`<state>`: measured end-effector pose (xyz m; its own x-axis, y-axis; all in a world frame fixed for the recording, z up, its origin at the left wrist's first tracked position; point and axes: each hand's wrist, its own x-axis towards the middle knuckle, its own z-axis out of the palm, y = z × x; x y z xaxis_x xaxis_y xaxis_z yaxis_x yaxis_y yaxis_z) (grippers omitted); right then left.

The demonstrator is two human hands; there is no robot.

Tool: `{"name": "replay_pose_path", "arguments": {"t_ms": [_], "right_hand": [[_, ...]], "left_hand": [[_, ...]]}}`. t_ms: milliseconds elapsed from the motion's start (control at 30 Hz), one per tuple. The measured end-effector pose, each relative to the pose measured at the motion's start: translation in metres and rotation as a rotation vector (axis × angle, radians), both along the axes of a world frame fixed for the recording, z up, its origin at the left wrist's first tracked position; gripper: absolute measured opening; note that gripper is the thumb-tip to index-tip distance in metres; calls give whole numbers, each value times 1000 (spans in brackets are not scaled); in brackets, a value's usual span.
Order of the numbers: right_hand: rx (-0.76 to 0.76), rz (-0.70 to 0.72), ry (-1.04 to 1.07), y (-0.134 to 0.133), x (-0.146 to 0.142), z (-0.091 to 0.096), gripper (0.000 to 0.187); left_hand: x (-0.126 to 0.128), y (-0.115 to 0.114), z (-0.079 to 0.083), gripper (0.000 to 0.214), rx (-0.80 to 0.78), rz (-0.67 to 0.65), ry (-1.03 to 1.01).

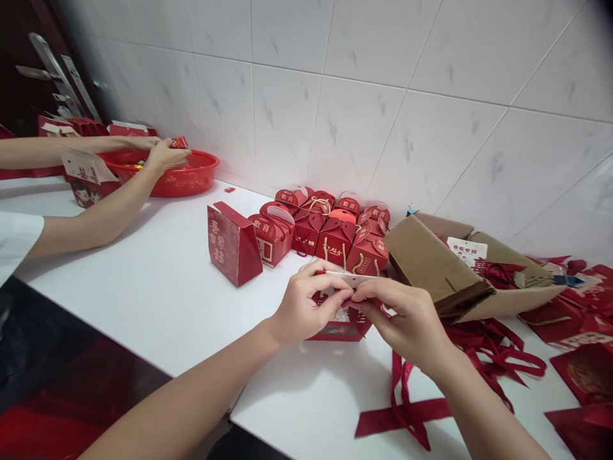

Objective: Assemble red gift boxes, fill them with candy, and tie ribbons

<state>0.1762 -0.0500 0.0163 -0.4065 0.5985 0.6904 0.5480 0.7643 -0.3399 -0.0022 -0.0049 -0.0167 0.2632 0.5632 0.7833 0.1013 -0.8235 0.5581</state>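
Note:
My left hand (306, 305) and my right hand (402, 316) meet over a small red gift box (341, 327) on the white table (158, 287). Both hands pinch the box's top flaps (352, 279) together, fingers closed. Red ribbons (479, 358) trail from under my right wrist. Behind the box stands a cluster of several finished red gift boxes (330, 227) against the tiled wall. A larger red box (234, 244) stands apart, to the left of them.
An open cardboard box (445, 268) with red items lies at the right. Flat red box blanks (582, 370) lie at far right. At the left, another person's hands (163, 155) reach over a red plastic basket (191, 176), by more red boxes (89, 179).

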Motion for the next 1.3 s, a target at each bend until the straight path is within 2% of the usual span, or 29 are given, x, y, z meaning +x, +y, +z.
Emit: {"name": "replay_pose_path", "arguments": {"t_ms": [133, 233, 300, 367, 433, 567, 867, 1000, 1067, 1200, 1300], "right_hand": [[-64, -35, 20, -1, 13, 10, 13], [-109, -63, 154, 3, 20, 11, 10], [-272, 10, 355, 8, 18, 6, 7], [-485, 142, 588, 12, 14, -1, 7], [-626, 251, 791, 15, 8, -8, 7], [-700, 342, 974, 16, 4, -13, 7], [-667, 404, 920, 15, 6, -12, 5], [-674, 370, 887, 17, 10, -13, 8], [-648, 316, 800, 17, 11, -12, 10], [-403, 122, 468, 18, 6, -12, 8], [-234, 8, 339, 17, 0, -14, 4]], "left_hand": [[1, 5, -4, 15, 59, -40, -30], [2, 5, -8, 32, -3, 16, -41], [3, 4, -9, 30, -98, 52, -44], [4, 3, -9, 19, -186, 54, -38], [4, 3, -8, 17, -264, 43, -47], [5, 3, -7, 20, -364, -5, -95], [6, 6, -10, 21, -324, 42, -71], [6, 7, -10, 19, -270, 70, -33], [6, 7, -10, 18, -248, 79, -20], [6, 7, -9, 16, -210, 79, 4], [7, 5, -8, 13, -217, 83, 14]]}}
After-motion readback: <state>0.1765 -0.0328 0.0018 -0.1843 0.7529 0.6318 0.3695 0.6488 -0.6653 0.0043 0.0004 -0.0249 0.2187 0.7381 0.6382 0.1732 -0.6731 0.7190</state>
